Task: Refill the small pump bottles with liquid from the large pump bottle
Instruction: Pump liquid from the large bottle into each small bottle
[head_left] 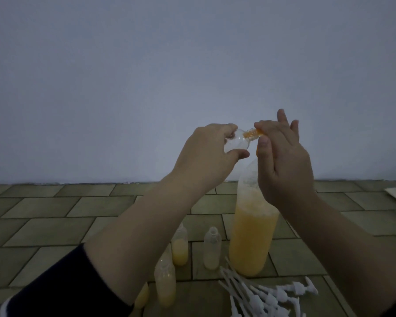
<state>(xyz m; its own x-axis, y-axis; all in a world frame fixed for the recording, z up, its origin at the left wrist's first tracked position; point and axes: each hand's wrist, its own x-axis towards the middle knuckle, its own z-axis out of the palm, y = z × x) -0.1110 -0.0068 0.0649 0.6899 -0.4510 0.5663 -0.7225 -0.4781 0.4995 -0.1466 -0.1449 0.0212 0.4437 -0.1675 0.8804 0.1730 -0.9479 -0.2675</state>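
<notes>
The left hand (212,150) is curled round a small clear bottle (78,143), holding it tipped on its side with its neck pointing right. The right hand (284,161) presses on the orange pump head (253,133) of the large pump bottle, thumb and forefinger at the spout, the other fingers straight and raised; the spout meets the small bottle's neck.

Behind both stands a pale blue-grey wall (169,65), and below it a tiled floor (44,220). The large pump bottle (252,236) stands upright on the tiles under the right hand, about half full of yellow-orange liquid. To its left, four small bottles stand: an open, nearly empty one (212,248) just beside it, a partly filled one (180,248) further left, and two more (165,284) nearer, one half hidden by the left sleeve (62,287). Near right, white pump tops (265,296) lie in a loose heap.
</notes>
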